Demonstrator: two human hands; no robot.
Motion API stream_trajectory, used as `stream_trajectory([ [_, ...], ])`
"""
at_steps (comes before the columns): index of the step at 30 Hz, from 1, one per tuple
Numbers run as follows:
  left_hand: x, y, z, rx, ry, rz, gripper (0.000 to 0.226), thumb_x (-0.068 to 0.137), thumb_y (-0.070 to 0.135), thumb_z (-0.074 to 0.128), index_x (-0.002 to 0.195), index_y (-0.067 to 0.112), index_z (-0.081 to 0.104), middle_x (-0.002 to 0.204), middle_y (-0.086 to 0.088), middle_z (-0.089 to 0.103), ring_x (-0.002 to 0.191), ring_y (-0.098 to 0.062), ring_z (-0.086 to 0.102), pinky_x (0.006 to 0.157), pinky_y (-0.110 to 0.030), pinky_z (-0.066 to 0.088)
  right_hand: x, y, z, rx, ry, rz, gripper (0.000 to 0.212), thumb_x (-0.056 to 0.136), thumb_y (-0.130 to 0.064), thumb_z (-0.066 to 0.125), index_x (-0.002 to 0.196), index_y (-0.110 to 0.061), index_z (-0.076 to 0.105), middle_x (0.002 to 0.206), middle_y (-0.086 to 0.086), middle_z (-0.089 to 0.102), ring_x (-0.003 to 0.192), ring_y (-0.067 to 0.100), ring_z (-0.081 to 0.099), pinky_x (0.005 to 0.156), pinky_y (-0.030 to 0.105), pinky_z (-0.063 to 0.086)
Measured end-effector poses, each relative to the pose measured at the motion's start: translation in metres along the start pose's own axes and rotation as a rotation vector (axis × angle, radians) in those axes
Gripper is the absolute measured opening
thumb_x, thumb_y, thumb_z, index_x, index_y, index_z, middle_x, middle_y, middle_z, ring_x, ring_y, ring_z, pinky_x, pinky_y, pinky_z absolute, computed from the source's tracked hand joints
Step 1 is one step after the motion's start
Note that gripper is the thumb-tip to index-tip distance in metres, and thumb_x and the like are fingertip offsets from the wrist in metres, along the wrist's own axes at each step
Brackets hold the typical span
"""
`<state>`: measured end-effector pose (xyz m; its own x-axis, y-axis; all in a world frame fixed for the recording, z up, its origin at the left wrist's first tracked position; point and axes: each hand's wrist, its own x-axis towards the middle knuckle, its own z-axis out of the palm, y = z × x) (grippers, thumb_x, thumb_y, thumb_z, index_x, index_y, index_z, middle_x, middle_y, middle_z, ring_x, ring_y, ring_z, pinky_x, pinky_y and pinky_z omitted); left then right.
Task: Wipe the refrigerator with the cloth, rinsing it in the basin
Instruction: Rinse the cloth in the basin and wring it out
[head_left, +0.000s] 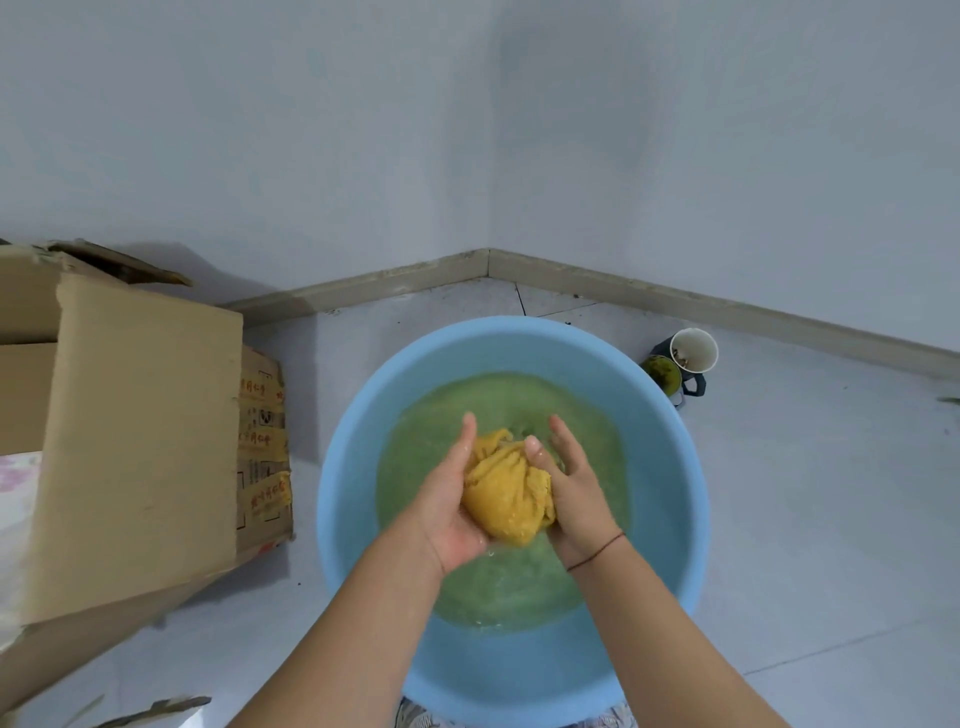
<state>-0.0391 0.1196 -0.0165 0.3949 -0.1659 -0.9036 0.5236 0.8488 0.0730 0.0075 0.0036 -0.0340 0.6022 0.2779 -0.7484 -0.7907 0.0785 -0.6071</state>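
A wet yellow cloth (506, 488) is bunched into a ball just above the greenish water of a round blue basin (670, 467) on the floor. My left hand (449, 499) cups the cloth from the left, fingers stretched along it. My right hand (563, 486) presses it from the right, thumb on top of the cloth. A thin dark string is tied around my right wrist. The refrigerator is not in view.
An open cardboard box (140, 441) stands left of the basin. A white cup (693, 351) and a dark mug (667, 376) with green contents sit on the floor at the basin's far right. Behind the basin, two white walls meet in a corner with a baseboard (488, 262).
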Motion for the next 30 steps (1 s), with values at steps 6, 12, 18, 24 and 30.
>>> stream_trajectory([
  [6, -0.012, -0.013, 0.009, 0.250, -0.074, -0.150, 0.100, 0.034, 0.041, 0.095, 0.122, 0.014, 0.058, 0.118, -0.018, 0.065, 0.110, -0.040, 0.059, 0.086, -0.069, 0.045, 0.004, -0.003, 0.010, -0.091, -0.312, 0.125, 0.057, 0.074, -0.048, 0.072, 0.111, -0.005, 0.065, 0.104, 0.018, 0.067, 0.097, 0.029, 0.063, 0.092, 0.045, 0.051],
  [12, -0.014, -0.014, 0.008, 0.402, -0.105, -0.181, 0.029, 0.071, 0.015, 0.079, 0.093, 0.005, 0.065, 0.078, -0.009, 0.073, 0.067, -0.017, 0.070, 0.066, -0.029, 0.059, 0.011, -0.019, 0.015, -0.267, -0.386, 0.028, 0.012, 0.092, -0.010, 0.059, 0.099, -0.003, 0.066, 0.073, 0.011, 0.063, 0.069, 0.021, 0.063, 0.066, 0.029, 0.054],
  [18, -0.007, -0.020, 0.011, 0.858, 0.153, 0.012, 0.019, 0.072, -0.005, 0.064, 0.072, 0.012, 0.058, 0.050, -0.002, 0.051, 0.040, -0.011, 0.047, 0.043, -0.018, 0.034, 0.023, -0.019, 0.024, -0.364, -0.290, 0.060, 0.017, 0.095, -0.009, 0.054, 0.085, -0.013, 0.067, 0.059, 0.001, 0.054, 0.050, 0.009, 0.049, 0.050, 0.020, 0.044],
  [24, 0.011, -0.037, 0.016, 1.362, 0.557, 0.251, 0.012, 0.084, 0.020, 0.055, 0.089, 0.016, 0.065, 0.078, -0.002, 0.064, 0.074, -0.025, 0.061, 0.060, -0.025, 0.043, 0.026, 0.000, 0.032, -0.213, 0.089, 0.100, 0.018, 0.093, -0.001, 0.052, 0.080, -0.006, 0.065, 0.039, -0.005, 0.046, 0.037, 0.008, 0.042, 0.040, 0.014, 0.037],
  [30, 0.009, -0.047, 0.011, 1.683, 0.694, 0.502, 0.017, 0.085, 0.018, 0.048, 0.096, 0.018, 0.061, 0.094, -0.003, 0.071, 0.088, -0.028, 0.067, 0.061, -0.027, 0.041, 0.039, 0.000, 0.034, -0.106, 0.330, 0.307, 0.039, 0.096, -0.017, 0.049, 0.058, -0.010, 0.050, 0.040, 0.001, 0.038, 0.042, 0.017, 0.031, 0.045, 0.024, 0.028],
])
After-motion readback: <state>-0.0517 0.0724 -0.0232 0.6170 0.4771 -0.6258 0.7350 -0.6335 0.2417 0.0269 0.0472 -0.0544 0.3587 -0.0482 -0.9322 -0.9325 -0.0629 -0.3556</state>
